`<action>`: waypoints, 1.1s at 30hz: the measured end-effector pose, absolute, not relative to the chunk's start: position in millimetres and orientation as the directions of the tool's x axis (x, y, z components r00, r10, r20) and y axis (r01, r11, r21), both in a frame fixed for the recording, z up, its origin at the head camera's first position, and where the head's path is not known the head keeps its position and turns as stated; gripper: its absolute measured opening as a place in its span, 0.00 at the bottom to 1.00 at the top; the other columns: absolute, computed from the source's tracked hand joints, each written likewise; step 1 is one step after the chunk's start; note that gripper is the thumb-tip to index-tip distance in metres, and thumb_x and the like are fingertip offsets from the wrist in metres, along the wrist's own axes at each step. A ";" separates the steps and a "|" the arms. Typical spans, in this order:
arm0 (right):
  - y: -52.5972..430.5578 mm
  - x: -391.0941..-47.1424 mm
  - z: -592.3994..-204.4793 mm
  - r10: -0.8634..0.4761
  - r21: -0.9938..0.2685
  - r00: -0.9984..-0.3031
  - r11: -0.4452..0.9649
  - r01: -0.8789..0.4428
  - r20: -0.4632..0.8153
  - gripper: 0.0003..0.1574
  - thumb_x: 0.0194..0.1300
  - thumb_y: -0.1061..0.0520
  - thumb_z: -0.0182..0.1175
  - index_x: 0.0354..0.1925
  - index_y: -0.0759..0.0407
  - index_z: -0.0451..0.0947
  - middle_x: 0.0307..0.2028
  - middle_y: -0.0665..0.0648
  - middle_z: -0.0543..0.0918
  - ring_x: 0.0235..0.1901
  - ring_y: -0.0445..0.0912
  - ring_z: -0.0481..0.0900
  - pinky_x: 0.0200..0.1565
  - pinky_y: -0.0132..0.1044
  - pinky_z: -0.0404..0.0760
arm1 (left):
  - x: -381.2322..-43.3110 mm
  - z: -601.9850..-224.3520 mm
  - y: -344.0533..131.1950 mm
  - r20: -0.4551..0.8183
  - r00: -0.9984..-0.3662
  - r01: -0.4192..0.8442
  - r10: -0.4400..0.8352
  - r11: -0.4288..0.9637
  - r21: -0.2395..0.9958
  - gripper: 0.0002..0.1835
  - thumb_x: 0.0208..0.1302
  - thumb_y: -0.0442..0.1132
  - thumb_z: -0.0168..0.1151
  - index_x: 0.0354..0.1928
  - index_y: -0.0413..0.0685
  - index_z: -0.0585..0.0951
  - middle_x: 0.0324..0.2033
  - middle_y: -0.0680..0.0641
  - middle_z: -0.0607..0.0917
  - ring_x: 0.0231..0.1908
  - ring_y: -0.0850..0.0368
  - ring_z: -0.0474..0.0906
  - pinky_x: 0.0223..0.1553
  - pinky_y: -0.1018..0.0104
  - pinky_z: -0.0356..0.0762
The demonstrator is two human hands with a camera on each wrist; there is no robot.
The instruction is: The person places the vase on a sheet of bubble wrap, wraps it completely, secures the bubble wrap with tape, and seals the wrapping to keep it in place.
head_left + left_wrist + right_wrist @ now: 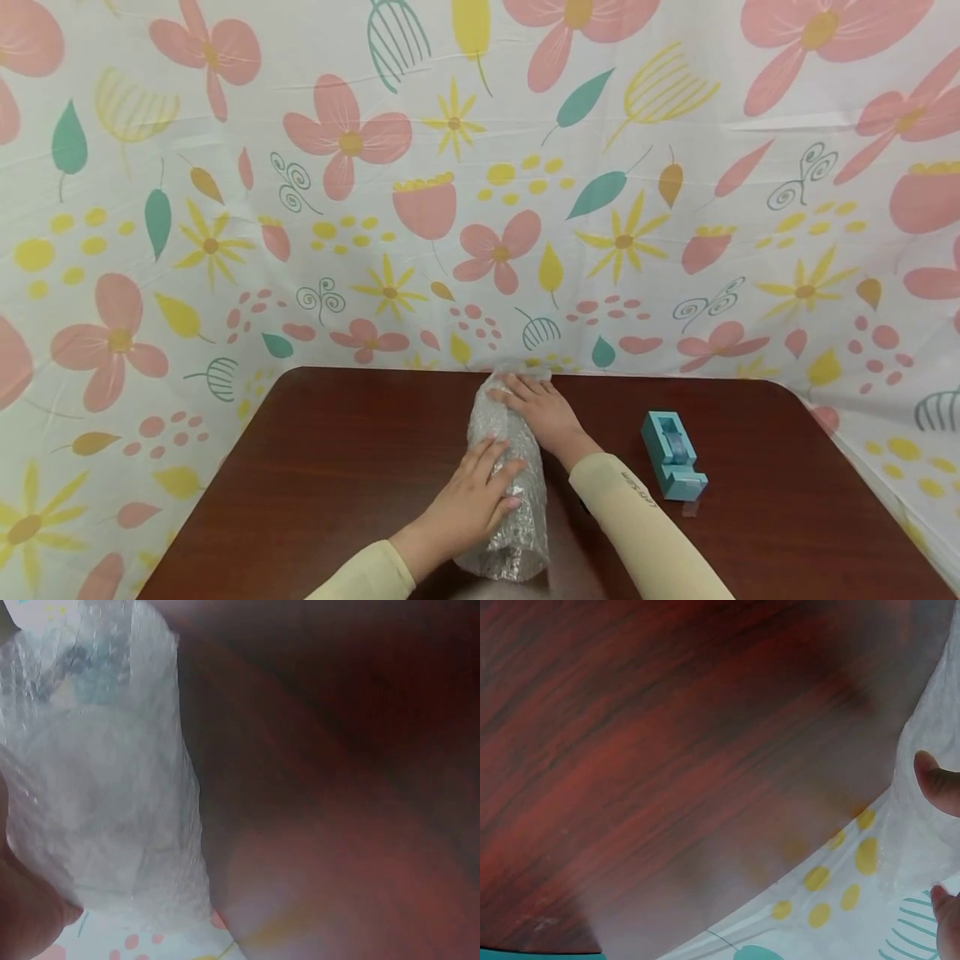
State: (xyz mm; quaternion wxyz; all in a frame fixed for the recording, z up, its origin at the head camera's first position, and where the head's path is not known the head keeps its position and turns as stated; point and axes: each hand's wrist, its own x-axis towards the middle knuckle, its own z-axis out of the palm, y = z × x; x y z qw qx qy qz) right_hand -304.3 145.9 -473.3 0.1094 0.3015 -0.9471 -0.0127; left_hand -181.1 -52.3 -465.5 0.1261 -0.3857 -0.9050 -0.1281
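Observation:
A long bundle of clear bubble wrap [528,500] lies on the dark wooden table, pointing away from me. My left hand [467,502] rests on its near part with the fingers spread. Farther up, my right hand [546,419] lies across the far end, fingers extended. The left wrist view shows the bubble wrap [112,817] close up, with a faint round outline inside; what that is stays unclear. At the right wrist view's edge, part of the bubble wrap [911,832] appears beside a thumb and a fingertip.
A light blue tape dispenser [672,458] stands on the table [352,450] to the right of the right forearm, a short end of tape at its front. Behind the table's far edge hangs a white cloth [247,167] printed with flowers and leaves.

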 end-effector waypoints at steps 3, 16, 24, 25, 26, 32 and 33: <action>146.3 -303.9 -474.3 -0.559 0.083 -0.806 0.828 -0.555 0.195 0.51 0.68 0.70 0.60 0.78 0.35 0.58 0.82 0.53 0.56 0.79 0.56 0.59 0.73 0.63 0.66 | -178.1 -466.9 -47.7 0.371 -0.673 0.716 0.640 0.688 0.114 0.22 0.80 0.51 0.46 0.67 0.49 0.70 0.69 0.36 0.71 0.72 0.34 0.67 0.67 0.42 0.75; 141.6 -303.2 -475.3 -0.553 0.088 -0.816 0.833 -0.547 0.166 0.57 0.67 0.71 0.61 0.80 0.34 0.52 0.83 0.50 0.52 0.80 0.55 0.59 0.74 0.61 0.66 | -169.7 -467.5 -41.0 0.394 -0.716 0.675 0.577 0.716 0.178 0.20 0.79 0.49 0.48 0.66 0.49 0.70 0.67 0.34 0.72 0.71 0.31 0.67 0.64 0.38 0.76; 142.0 -302.3 -471.8 -0.552 0.080 -0.819 0.834 -0.546 0.158 0.56 0.67 0.72 0.60 0.81 0.33 0.52 0.83 0.51 0.51 0.80 0.54 0.58 0.75 0.61 0.64 | -171.1 -468.3 -41.8 0.413 -0.700 0.683 0.582 0.714 0.152 0.21 0.78 0.49 0.49 0.65 0.50 0.71 0.67 0.34 0.73 0.70 0.32 0.69 0.64 0.39 0.77; 141.9 -302.0 -470.8 -0.551 0.074 -0.820 0.834 -0.546 0.156 0.56 0.68 0.72 0.60 0.80 0.33 0.52 0.83 0.51 0.52 0.80 0.54 0.58 0.75 0.61 0.63 | -171.3 -468.5 -41.8 0.418 -0.698 0.684 0.581 0.715 0.148 0.21 0.78 0.49 0.49 0.65 0.50 0.71 0.66 0.34 0.73 0.70 0.32 0.69 0.64 0.39 0.77; 142.0 -301.8 -470.0 -0.550 0.070 -0.821 0.835 -0.546 0.153 0.56 0.68 0.72 0.59 0.80 0.33 0.52 0.83 0.51 0.52 0.80 0.54 0.58 0.76 0.61 0.63 | -171.3 -468.6 -41.8 0.418 -0.699 0.683 0.581 0.715 0.148 0.20 0.78 0.49 0.49 0.65 0.50 0.72 0.66 0.34 0.73 0.70 0.32 0.69 0.64 0.40 0.77; 145.1 -300.5 -467.8 -0.544 0.078 -0.825 0.839 -0.539 0.154 0.52 0.70 0.69 0.58 0.80 0.34 0.53 0.83 0.52 0.52 0.80 0.53 0.56 0.76 0.59 0.63 | -170.6 -467.3 -41.0 0.400 -0.713 0.673 0.575 0.721 0.165 0.21 0.79 0.49 0.48 0.65 0.50 0.72 0.66 0.35 0.73 0.70 0.32 0.69 0.65 0.40 0.76; 145.7 -300.2 -467.4 -0.542 0.079 -0.826 0.840 -0.536 0.154 0.51 0.71 0.69 0.58 0.80 0.35 0.53 0.83 0.52 0.52 0.80 0.53 0.56 0.76 0.59 0.63 | -170.5 -466.9 -40.9 0.395 -0.717 0.671 0.574 0.722 0.168 0.21 0.79 0.50 0.48 0.66 0.50 0.71 0.66 0.36 0.73 0.70 0.32 0.69 0.65 0.40 0.76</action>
